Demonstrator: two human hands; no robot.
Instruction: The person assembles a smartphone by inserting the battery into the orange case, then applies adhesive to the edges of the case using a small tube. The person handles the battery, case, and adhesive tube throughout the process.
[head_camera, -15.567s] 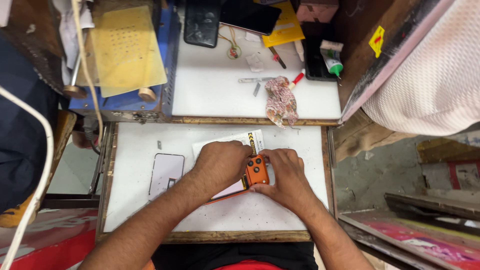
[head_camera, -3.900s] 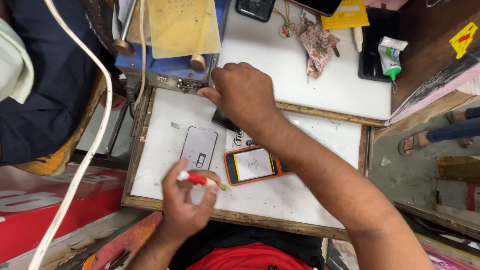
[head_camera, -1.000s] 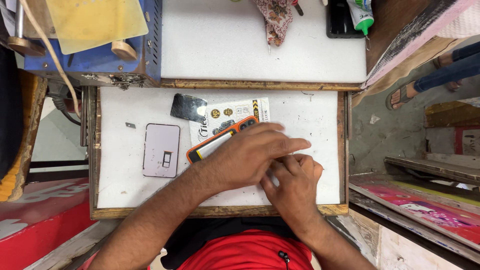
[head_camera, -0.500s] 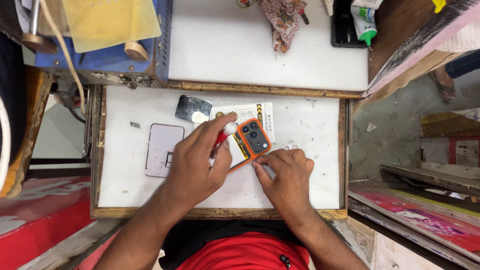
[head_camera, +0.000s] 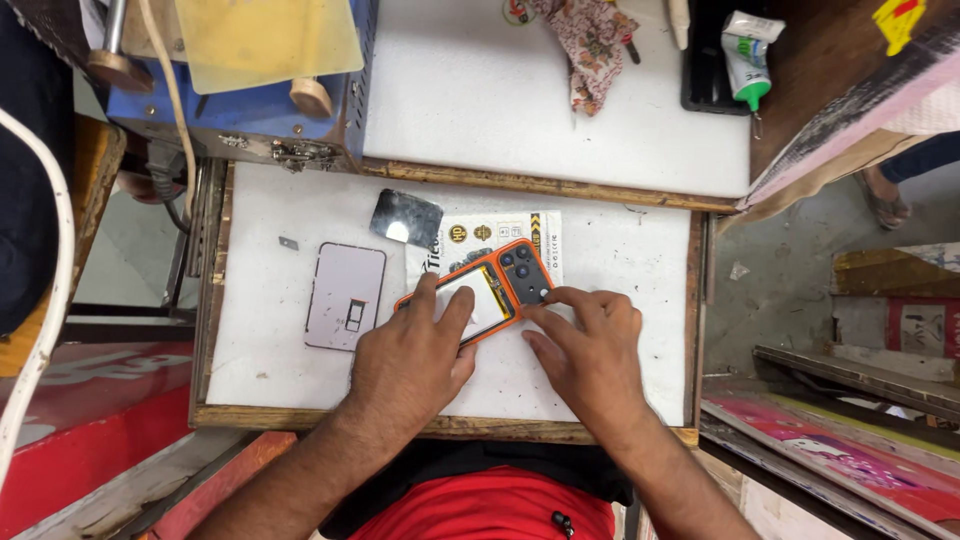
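Lying face-down on the white work board (head_camera: 260, 300), the orange-edged phone (head_camera: 490, 290) was found pinned under both hands, its dark camera block turned toward the far right. Half a second earlier a red-handled tool had been gripped in the left hand (head_camera: 410, 365) above the phone; no such tool was seen now, and that hand had been spread flat, its fingers laid across the clear back panel. The right hand (head_camera: 590, 360) had been brought closer, its fingertips (head_camera: 550, 297) set against the camera end, no object being held. From this it was judged that tool work had been put aside for pressing and seating the back by hand.

The phone was placed between the two hands, touching both, tilted on top of a printed paper sheet (head_camera: 480, 235). Just to its left, apart from the hands, a pale lilac back cover (head_camera: 345, 295) was left flat, and a small dark glass piece (head_camera: 405, 218) was laid near the sheet's top corner. Farther off, on the upper surface, a patterned cloth (head_camera: 590, 45) and a green-capped tube (head_camera: 745, 60) were left untouched.
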